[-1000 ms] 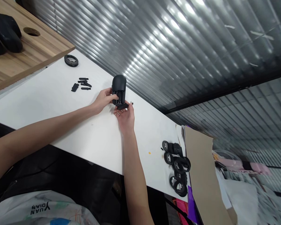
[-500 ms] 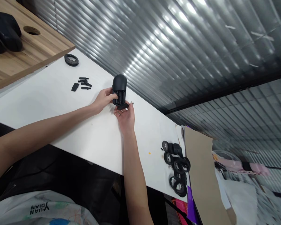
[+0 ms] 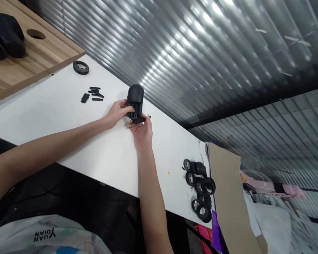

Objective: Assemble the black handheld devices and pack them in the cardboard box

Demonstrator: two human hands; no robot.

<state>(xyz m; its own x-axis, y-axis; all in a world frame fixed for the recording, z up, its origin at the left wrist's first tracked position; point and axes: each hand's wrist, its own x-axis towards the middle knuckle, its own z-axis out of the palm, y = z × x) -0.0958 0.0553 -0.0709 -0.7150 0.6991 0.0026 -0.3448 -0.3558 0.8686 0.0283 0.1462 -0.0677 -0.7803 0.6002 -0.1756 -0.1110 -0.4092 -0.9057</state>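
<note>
A black rounded device (image 3: 135, 94) is held upright above the white table, its dark open compartment facing me. My left hand (image 3: 118, 112) grips its left side, with the thumb at the compartment's edge. Under the device's lower end, my right hand (image 3: 143, 133) has its fingers closed on a thin black piece (image 3: 139, 120). Whether this piece is joined to the device I cannot tell. Several small black strips (image 3: 96, 94) lie on the table to the left of the device.
On the white table (image 3: 116, 158), a black ring (image 3: 81, 67) lies at the far left and several black rings (image 3: 202, 187) cluster at the right. A wooden board (image 3: 50, 46) with black objects stands at the upper left. Corrugated metal (image 3: 190, 63) rises behind. Cardboard (image 3: 226, 190) borders the right.
</note>
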